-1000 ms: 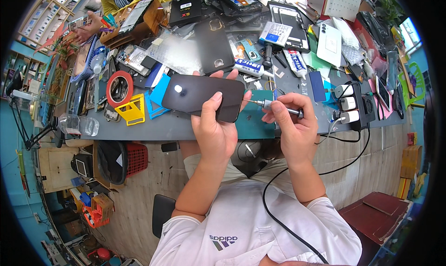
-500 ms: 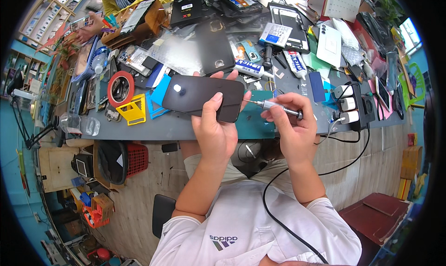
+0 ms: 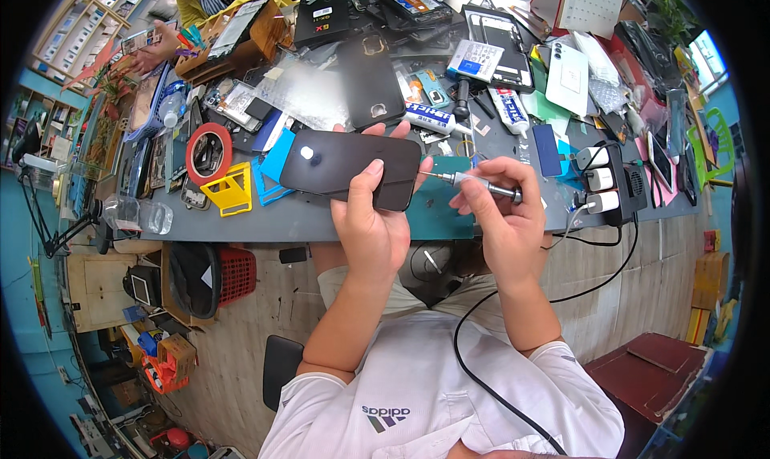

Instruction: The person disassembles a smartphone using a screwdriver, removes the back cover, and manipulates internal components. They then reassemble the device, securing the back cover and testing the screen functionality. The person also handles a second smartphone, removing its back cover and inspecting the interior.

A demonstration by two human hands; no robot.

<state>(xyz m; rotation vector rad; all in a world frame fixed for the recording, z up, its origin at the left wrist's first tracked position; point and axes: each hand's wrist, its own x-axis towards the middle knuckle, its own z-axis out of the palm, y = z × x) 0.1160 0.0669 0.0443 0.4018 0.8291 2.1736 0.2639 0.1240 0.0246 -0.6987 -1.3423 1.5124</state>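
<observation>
While the left hand (image 3: 373,230) clasps the phone (image 3: 333,166), the right hand (image 3: 507,214) pinches a screwdriver (image 3: 457,179) at the phone's right end, and tape (image 3: 190,156) lies beyond its left.

Compared with the earlier pictures, the right hand (image 3: 512,214) is displaced slightly toward the person's left. The thumb (image 3: 481,197) of this hand has changed position on the screwdriver (image 3: 447,176); its tip now lies marginally nearer the shaft end. The rear end of the screwdriver has shifted minimally left. Any rotation of the barrel cannot be determined.
</observation>
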